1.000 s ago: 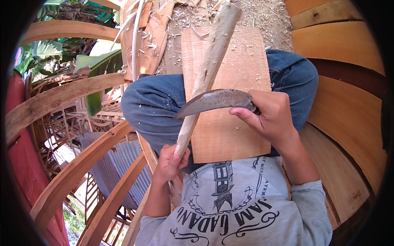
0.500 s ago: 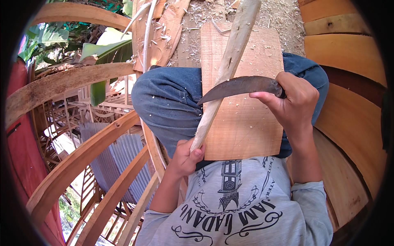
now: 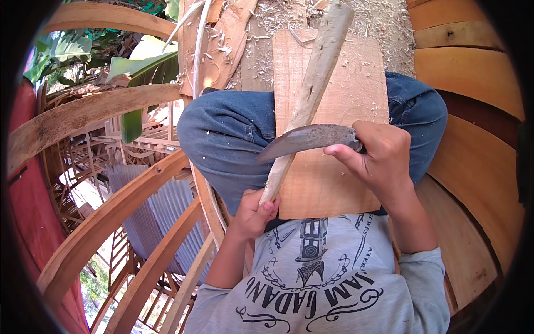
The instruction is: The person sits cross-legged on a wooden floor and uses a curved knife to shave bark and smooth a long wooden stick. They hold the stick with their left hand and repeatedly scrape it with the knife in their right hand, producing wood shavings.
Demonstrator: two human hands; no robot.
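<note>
nearest in, a grey printed t-shirt [image 3: 328, 278] fills the bottom of the view, both forearms rising out of it. the left hand [image 3: 253, 214] is curled shut around the thin lower end of a long pale tapered wooden stick [image 3: 311, 94], thumb pressed up against the wood. the stick runs up and slightly right, thickening toward its far end near the top edge. the right hand [image 3: 381, 158] is closed tight on the handle of a dark curved rusty metal blade [image 3: 306, 140], index finger stretched forward along the underside, the handle itself hidden in the fist. the blade lies across the stick, its point aiming left and a little down, touching the stick about a third of the way up from the left hand. under both sits a flat rectangular light-brown wooden board [image 3: 347, 106], resting over blue-jeaned knees [image 3: 233, 133]. the board's near edge stops just above the shirt; its far edge meets a ground strewn with pale wood shavings [image 3: 384, 22]. curved timber ribs [image 3: 105, 222] crowd the left, stacked curved planks [image 3: 473, 72] hem in the right, so open room is mostly along the board.
</note>
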